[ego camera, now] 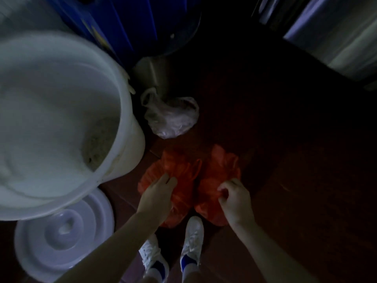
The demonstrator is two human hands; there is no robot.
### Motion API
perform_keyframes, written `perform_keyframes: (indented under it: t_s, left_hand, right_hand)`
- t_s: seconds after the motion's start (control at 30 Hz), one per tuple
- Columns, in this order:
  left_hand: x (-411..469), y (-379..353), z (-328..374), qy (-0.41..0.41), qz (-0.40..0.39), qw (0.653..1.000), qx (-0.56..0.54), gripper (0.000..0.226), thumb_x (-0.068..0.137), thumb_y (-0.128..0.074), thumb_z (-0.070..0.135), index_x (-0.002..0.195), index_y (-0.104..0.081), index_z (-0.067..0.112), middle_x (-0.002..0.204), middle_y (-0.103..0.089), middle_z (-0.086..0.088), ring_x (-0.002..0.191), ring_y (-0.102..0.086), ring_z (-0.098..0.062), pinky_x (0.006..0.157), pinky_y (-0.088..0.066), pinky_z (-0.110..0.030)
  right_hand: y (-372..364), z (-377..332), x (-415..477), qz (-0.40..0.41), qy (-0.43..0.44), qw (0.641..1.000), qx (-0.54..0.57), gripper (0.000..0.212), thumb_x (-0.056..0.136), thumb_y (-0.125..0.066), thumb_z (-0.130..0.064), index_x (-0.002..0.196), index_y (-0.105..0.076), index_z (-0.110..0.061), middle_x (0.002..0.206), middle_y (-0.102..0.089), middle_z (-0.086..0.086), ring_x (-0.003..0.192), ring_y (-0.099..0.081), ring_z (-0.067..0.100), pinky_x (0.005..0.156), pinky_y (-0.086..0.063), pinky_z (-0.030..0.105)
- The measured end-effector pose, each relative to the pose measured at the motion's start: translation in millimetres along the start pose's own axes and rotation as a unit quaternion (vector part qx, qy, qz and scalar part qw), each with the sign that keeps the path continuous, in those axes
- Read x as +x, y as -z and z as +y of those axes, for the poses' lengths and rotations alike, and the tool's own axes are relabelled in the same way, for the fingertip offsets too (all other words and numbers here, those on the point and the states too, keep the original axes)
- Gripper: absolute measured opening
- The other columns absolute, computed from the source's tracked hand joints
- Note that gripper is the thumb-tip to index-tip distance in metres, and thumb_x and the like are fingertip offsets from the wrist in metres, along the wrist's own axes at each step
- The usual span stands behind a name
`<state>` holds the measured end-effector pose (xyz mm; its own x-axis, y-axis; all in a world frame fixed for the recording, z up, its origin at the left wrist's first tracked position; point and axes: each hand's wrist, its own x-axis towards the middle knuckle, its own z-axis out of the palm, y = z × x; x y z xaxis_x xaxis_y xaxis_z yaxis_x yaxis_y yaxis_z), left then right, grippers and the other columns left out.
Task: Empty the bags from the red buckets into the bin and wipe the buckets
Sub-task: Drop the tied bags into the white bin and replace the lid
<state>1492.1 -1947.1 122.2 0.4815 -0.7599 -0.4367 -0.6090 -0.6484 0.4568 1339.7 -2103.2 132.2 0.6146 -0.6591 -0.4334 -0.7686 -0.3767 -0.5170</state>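
Dim light over a dark reddish tiled floor (pixel 285 180); steel cabinet (pixel 336 37) upper right, blue drum (pixel 122 21) behind

White bin (pixel 51 88) — blurred, edge-cropped

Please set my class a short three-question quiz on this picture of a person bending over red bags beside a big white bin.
1. True or false: the white bin has its lid on.
2. What does the right hand pinch? A: a red bag. B: a shoe. C: a bucket handle.
3. Which pale thing lies on the floor beyond the red bag, farther from the person?

Key
1. False: the lid lies on the floor beside the bin.
2. A.
3. The clear plastic bag.
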Motion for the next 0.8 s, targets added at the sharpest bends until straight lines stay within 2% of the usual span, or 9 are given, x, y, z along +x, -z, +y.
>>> perform_keyframes:
  t_s: [0.13, 0.23, 0.27, 0.4, 0.57, 0.73, 0.8]
  left_hand:
    - [-38.1, 73.6, 45.8, -0.032, 0.046, 0.998, -0.036, 0.040, 0.076, -0.059, -0.002, 0.114, -0.063, 0.011, 0.109, -0.058, -0.003, 0.096, -0.058, -0.022, 0.071, -0.038, -0.025]
    - [-64.4, 131.2, 80.1, -0.051, 0.081, 0.994, -0.048, 0.034, 0.075, -0.060, -0.002, 0.106, -0.064, 0.012, 0.106, -0.057, 0.000, 0.092, -0.058, -0.020, 0.071, -0.044, -0.030]
    - [-73.2, 149.4, 90.9, -0.056, 0.093, 0.993, -0.049, 0.032, 0.075, -0.059, -0.001, 0.104, -0.064, 0.013, 0.106, -0.057, 0.002, 0.092, -0.057, -0.019, 0.072, -0.047, -0.033]
    - [-96.8, 219.0, 116.5, -0.066, 0.166, 0.982, -0.059, 0.025, 0.071, -0.059, -0.001, 0.091, -0.060, 0.015, 0.092, -0.052, 0.008, 0.077, -0.053, -0.015, 0.061, -0.044, -0.033]
    - [-105.5, 296.1, 93.9, -0.045, 0.240, 0.968, -0.053, 0.019, 0.069, -0.062, 0.003, 0.084, -0.059, 0.015, 0.080, -0.055, 0.001, 0.071, -0.056, -0.026, 0.059, -0.047, -0.037]
    - [-110.4, 353.8, 43.4, -0.004, 0.288, 0.955, -0.071, 0.022, 0.069, -0.062, -0.002, 0.077, -0.058, 0.018, 0.078, -0.053, 0.003, 0.070, -0.055, -0.023, 0.065, -0.050, -0.043]
    - [-109.9, 376.0, 17.7, 0.009, 0.306, 0.949, -0.068, 0.021, 0.067, -0.062, -0.004, 0.078, -0.060, 0.015, 0.079, -0.055, 0.000, 0.071, -0.056, -0.025, 0.067, -0.050, -0.043]
  right_hand:
    - [80.1, -39.4, -33.8, 0.018, 0.031, 0.999, -0.001, 0.021, 0.074, -0.073, 0.007, 0.088, -0.071, -0.009, 0.097, -0.059, -0.002, 0.088, -0.061, 0.012, 0.081, -0.050, 0.018]
    - [139.7, -76.2, -49.7, 0.020, 0.084, 0.996, -0.014, 0.022, 0.072, -0.072, 0.008, 0.084, -0.070, -0.011, 0.093, -0.056, -0.004, 0.085, -0.059, 0.010, 0.078, -0.042, 0.007]
    - [158.1, -90.5, -55.2, 0.017, 0.100, 0.995, -0.024, 0.022, 0.072, -0.072, 0.007, 0.084, -0.070, -0.012, 0.093, -0.056, -0.005, 0.084, -0.059, 0.010, 0.078, -0.042, 0.007]
    - [220.5, -150.9, -68.8, 0.023, 0.162, 0.985, -0.046, 0.023, 0.074, -0.071, 0.004, 0.085, -0.071, -0.016, 0.095, -0.057, -0.005, 0.085, -0.059, 0.010, 0.081, -0.048, 0.023]
    - [263.0, -237.9, -59.3, 0.040, 0.237, 0.969, -0.058, 0.023, 0.073, -0.070, 0.002, 0.080, -0.069, -0.020, 0.091, -0.055, -0.006, 0.078, -0.056, 0.009, 0.074, -0.044, 0.017]
    - [270.2, -326.0, -39.4, 0.049, 0.328, 0.941, -0.067, 0.024, 0.064, -0.070, 0.007, 0.076, -0.071, -0.014, 0.084, -0.060, 0.001, 0.073, -0.057, 0.015, 0.075, -0.045, 0.024]
    - [263.4, -359.8, -27.3, 0.049, 0.356, 0.931, -0.067, 0.025, 0.061, -0.069, 0.009, 0.074, -0.070, -0.012, 0.081, -0.060, 0.003, 0.071, -0.056, 0.015, 0.072, -0.043, 0.021]
